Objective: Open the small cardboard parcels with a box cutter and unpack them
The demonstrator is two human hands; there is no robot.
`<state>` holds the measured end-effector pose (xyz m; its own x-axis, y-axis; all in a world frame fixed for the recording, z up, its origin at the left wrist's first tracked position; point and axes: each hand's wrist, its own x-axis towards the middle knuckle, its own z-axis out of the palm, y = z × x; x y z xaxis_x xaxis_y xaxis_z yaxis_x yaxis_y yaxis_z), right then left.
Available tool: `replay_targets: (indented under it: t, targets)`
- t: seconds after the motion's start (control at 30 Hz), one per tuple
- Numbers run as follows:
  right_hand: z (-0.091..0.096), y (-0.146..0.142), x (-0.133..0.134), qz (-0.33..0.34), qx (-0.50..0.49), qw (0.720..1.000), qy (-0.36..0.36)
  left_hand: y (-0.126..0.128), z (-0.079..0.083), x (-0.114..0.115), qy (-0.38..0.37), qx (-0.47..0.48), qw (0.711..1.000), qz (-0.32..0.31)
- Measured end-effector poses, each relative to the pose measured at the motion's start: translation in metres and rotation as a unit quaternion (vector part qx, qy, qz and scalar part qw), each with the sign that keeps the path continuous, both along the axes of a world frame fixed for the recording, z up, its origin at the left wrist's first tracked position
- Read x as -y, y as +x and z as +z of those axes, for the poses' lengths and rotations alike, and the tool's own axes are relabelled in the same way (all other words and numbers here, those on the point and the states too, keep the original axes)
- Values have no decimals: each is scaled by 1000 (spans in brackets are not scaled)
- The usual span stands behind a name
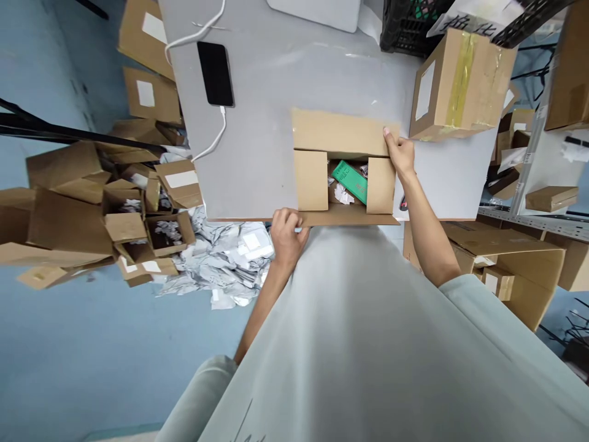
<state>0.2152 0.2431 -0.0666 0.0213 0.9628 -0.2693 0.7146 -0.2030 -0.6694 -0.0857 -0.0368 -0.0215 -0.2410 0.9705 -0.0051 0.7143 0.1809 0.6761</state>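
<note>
An open cardboard box [311, 179] sits at the near edge of the grey table [257, 153], its flaps spread out. Inside lie a green packet [351, 180] and crumpled white paper [342, 195]. My left hand [286, 235] is closed on the box's near flap at its left corner. My right hand [399, 153] grips the right end of the far flap, fingers curled over its edge.
A black phone [215, 73] on a white cable [209, 144] lies on the table's left. A taped cardboard box [460, 86] stands at the right, a black crate [407, 24] behind it. Empty boxes [124, 209] and plastic mailers [225, 270] litter the floor at left. Shelving with boxes [550, 196] stands at right.
</note>
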Motion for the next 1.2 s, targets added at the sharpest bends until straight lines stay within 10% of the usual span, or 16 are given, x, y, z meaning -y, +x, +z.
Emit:
replay_targets:
  t: [0.3,0.57,0.7,0.93,1.2]
  targets:
    - [0,-20,6,-73,20,997,-18,-2,-4,14,-80,-81,991,-72]
    - [30,1,47,-75,61,995,25,-10,54,-21,-172,-17,965,-198]
    - [65,15,103,-37,76,995,60,1,71,-53,-137,24,982,-126]
    - [89,4,162,55,135,979,-144,19,36,-99,-259,-33,965,-10]
    - [95,-12,172,78,193,952,-223,41,17,-87,-303,-43,952,-19]
